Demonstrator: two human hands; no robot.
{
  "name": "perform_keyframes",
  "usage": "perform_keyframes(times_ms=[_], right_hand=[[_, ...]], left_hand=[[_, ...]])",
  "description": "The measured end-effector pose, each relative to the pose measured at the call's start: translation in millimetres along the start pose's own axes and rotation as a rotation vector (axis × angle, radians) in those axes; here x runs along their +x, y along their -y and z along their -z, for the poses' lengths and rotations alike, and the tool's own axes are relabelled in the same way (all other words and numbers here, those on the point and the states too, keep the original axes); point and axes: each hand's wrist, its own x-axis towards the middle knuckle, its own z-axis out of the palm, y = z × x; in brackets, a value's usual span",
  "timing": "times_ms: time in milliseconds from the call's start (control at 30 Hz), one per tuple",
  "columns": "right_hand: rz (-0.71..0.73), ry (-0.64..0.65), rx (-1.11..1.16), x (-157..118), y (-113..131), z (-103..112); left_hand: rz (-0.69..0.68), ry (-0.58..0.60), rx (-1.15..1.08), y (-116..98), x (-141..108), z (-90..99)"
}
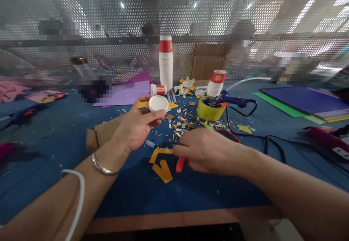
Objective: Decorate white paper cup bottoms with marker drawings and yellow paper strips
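My left hand [139, 126] pinches a shallow white paper cup bottom [158, 103], raised above the table. Pointed orange paper strips [143, 105] stick out from its two sides. Low over the table, my right hand [208, 150] has its fingers curled together beside loose folded orange paper strips [163, 172]. From under those fingers shows the end of a red, handle-like piece [180, 165]; whether it is gripped or lies beneath is hidden. Behind the right wrist curves a red loop [229, 134].
A blue glue gun [231, 99] rests on a yellow-green tape roll [209, 110], its black cord running right. Paper scraps [184, 121] litter the middle. Behind stand stacked paper cups [166, 66] and a perforated metal screen [180, 11]. Colored sheets [305, 101] lie at right.
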Motion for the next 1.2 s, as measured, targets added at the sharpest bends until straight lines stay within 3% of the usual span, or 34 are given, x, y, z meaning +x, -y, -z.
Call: perform_keyframes(times_ms=[233,333,433,500,600,667,867,1067,1200], right_hand=[[-0.406,-0.442,0.264,-17,-24,20],[-0.552,-0.566,0.320,-21,-34,22],[-0.588,-0.618,0.339,-21,-39,19],[-0.582,-0.613,0.351,-20,-39,17],[-0.572,-0.591,0.364,-19,-36,17],[-0.559,-0.574,0.374,-19,-34,17],[-0.544,-0.539,0.449,-18,-31,19],[-0.607,-0.491,0.569,-27,-19,23],[-0.673,-0.545,0.547,-44,0,24]], left_hand=[[0.087,0.116,0.088,-12,-3,2.8],[0.208,0.314,0.229,-12,-8,4.1],[0.289,0.582,0.380,-5,-17,0.2],[0.245,0.734,0.500,2,-21,-3.7],[0.028,0.867,0.762,12,-23,-5.9],[-0.066,0.873,0.883,13,-19,-3.0],[-0.208,0.685,0.947,-5,-10,8.3],[-0.244,0.790,0.981,5,-22,-0.9],[-0.282,0.807,1.048,16,-27,-6.8]])
